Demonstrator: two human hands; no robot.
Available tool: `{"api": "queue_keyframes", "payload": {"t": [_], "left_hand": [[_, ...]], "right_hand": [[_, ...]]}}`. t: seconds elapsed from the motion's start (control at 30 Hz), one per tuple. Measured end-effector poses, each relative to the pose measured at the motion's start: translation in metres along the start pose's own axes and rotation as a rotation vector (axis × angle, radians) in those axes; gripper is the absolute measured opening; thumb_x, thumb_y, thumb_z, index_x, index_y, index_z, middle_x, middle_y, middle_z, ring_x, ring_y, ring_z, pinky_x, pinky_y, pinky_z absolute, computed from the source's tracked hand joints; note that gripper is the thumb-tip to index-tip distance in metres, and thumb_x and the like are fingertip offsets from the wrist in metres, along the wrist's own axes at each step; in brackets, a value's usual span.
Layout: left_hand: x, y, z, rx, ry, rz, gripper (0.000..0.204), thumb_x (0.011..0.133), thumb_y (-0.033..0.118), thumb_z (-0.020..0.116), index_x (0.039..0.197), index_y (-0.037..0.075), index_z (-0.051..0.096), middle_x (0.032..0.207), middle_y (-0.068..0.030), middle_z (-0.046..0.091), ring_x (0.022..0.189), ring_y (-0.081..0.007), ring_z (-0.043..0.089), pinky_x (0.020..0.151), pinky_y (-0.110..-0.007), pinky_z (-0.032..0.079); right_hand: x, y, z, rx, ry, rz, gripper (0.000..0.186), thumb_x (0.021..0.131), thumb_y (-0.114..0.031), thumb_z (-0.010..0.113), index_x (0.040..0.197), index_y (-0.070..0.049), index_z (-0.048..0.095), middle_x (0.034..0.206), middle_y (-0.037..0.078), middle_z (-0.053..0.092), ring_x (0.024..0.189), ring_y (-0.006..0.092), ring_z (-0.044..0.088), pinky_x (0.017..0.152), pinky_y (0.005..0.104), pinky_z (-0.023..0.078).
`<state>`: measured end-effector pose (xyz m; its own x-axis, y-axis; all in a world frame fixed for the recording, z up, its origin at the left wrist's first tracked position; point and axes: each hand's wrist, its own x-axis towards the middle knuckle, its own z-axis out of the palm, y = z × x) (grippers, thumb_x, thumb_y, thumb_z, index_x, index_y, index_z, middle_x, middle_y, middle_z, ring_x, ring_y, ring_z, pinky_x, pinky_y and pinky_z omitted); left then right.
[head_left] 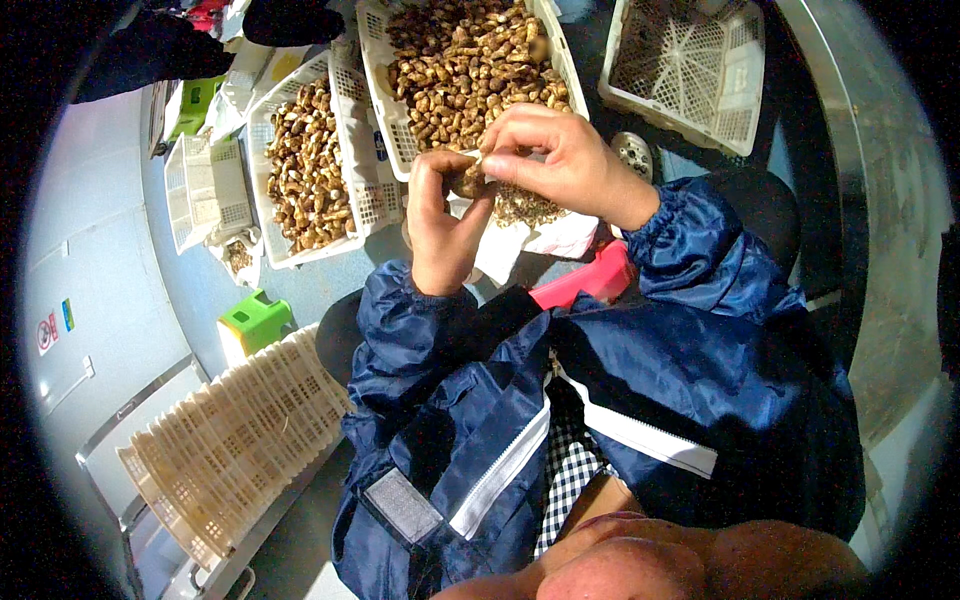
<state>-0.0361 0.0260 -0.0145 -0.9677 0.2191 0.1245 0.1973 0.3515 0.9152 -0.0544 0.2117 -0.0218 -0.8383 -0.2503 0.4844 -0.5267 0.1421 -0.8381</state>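
Note:
My left hand (440,215) holds a small brown mushroom (467,183) between thumb and fingers. My right hand (550,150) pinches the top of the same mushroom, with a thin pale tool or stem end at its fingertips. Both hands work just in front of a white slotted crate (372,50) heaped with brown mushrooms (470,70). Below the hands sits a white bag (560,235) with a pile of small brown trimmings (525,205). Dark blue jacket sleeves cover both forearms.
A second white crate (262,180) of mushrooms (305,165) stands at left, an empty white crate (690,65) at upper right. Stacked cream baskets (230,440) lie at lower left, beside a green stool (255,320). A pink stool (590,280) is under the bag.

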Motion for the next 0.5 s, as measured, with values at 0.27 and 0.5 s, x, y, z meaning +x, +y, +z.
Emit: {"api": "queue_keyframes", "payload": {"t": [0.27,0.5], "left_hand": [[0.004,0.0,-0.001,0.242,0.073,0.274,0.035,0.068,-0.01,0.071,0.095,0.001,0.053,0.09,-0.0083,0.052,0.075,-0.0176,0.055,0.066,-0.029,0.047],[0.003,0.001,-0.003,0.171,0.049,0.182,0.031,0.072,-0.007,0.07,0.097,0.001,0.054,0.092,-0.0083,0.052,0.078,-0.0169,0.055,0.069,-0.027,0.046]], "right_hand": [[0.001,0.003,0.001,0.246,-0.04,0.145,0.015,0.09,-0.016,0.064,0.088,-0.002,0.065,0.083,0.0,0.063,0.076,0.0051,0.054,0.069,0.0217,0.044],[-0.003,0.005,0.006,0.275,-0.048,0.2,0.014,0.089,-0.016,0.065,0.083,-0.004,0.063,0.089,-0.001,0.063,0.082,0.007,0.055,0.074,0.0224,0.044]]}}
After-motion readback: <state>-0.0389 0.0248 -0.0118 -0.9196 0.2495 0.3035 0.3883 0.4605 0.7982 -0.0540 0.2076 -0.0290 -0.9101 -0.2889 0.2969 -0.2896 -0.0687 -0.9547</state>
